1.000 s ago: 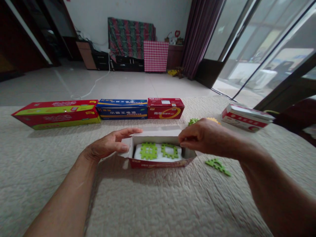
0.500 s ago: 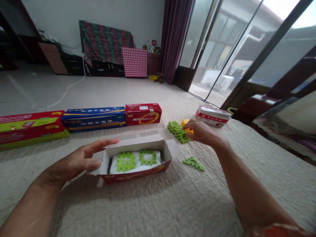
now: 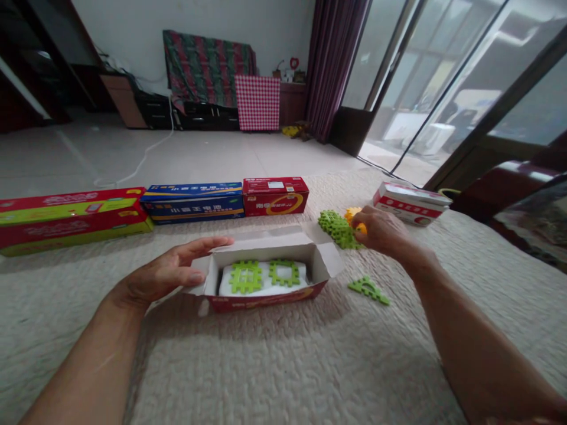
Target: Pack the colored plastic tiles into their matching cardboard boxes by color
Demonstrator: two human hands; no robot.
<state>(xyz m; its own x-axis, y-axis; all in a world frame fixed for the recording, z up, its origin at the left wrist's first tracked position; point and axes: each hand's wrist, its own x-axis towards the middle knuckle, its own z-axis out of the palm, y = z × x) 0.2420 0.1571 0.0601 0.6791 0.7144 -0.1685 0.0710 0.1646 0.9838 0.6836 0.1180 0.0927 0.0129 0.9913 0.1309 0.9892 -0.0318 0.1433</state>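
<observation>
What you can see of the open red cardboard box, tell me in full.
The red cardboard box has a pale inside and yellowish print on its front. It sits open side up on the quilted cover, its back flap and end flaps spread outward. Inside, two green notched pieces lie on soft-looking white material. The left hand is at its left end, thumb on the flap.

- On my feed, the left hand [image 3: 170,268] is bare, its thumb [image 3: 191,275] blunt-tipped.
- My left forearm [image 3: 91,360], bare too, bears a thin slanting streak [image 3: 106,360].
- My right hand [image 3: 381,229] is bare.
- My right forearm [image 3: 463,330], also bare, widens from a narrower wrist [image 3: 419,260].
</observation>
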